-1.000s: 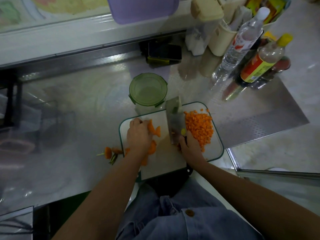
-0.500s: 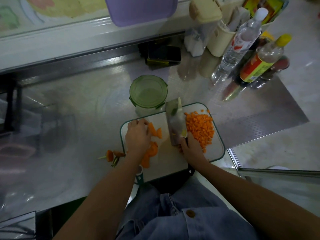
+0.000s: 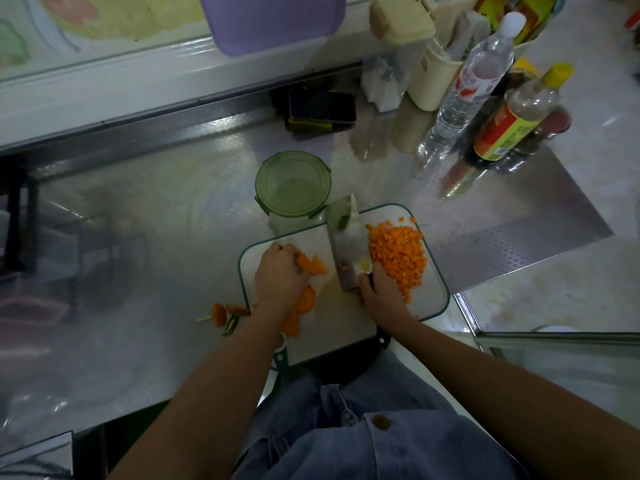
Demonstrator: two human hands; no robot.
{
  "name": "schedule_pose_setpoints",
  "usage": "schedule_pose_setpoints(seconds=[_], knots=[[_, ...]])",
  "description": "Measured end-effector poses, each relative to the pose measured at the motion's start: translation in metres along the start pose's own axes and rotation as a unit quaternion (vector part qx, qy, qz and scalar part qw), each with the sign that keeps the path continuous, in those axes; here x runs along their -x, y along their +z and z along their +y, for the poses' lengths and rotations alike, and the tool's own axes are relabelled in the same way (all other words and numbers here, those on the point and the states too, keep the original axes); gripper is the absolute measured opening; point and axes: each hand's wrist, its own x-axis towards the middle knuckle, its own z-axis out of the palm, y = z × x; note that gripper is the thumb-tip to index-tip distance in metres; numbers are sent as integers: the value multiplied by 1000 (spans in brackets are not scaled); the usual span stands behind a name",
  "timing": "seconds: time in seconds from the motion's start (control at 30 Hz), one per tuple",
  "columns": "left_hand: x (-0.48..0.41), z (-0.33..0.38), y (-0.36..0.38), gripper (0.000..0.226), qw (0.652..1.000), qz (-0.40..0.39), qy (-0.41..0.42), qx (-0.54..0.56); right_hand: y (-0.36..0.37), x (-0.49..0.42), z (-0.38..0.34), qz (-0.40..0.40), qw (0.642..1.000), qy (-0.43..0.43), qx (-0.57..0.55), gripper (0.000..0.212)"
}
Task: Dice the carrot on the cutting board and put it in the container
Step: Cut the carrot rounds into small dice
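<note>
While left hand [image 3: 282,275] grips carrot pieces [image 3: 311,264] (partly hidden), right hand [image 3: 379,289] clasps cleaver [image 3: 346,244], handle unseen.

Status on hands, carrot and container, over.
Left hand holds carrot chunks on cutting board. Right hand grips cleaver, diced pile beside it. Container behind board, green lid seemingly on.

No text is legible: the labels on the clear bottle [image 3: 472,83] and the sauce bottle [image 3: 506,131] are blurred.
</note>
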Motion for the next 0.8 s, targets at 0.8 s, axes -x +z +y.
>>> schedule_pose_setpoints(seconds=[0.8], knots=[[6, 9, 11, 15, 999, 29, -39, 10, 0, -1, 0, -5, 1000, 22, -1, 13]])
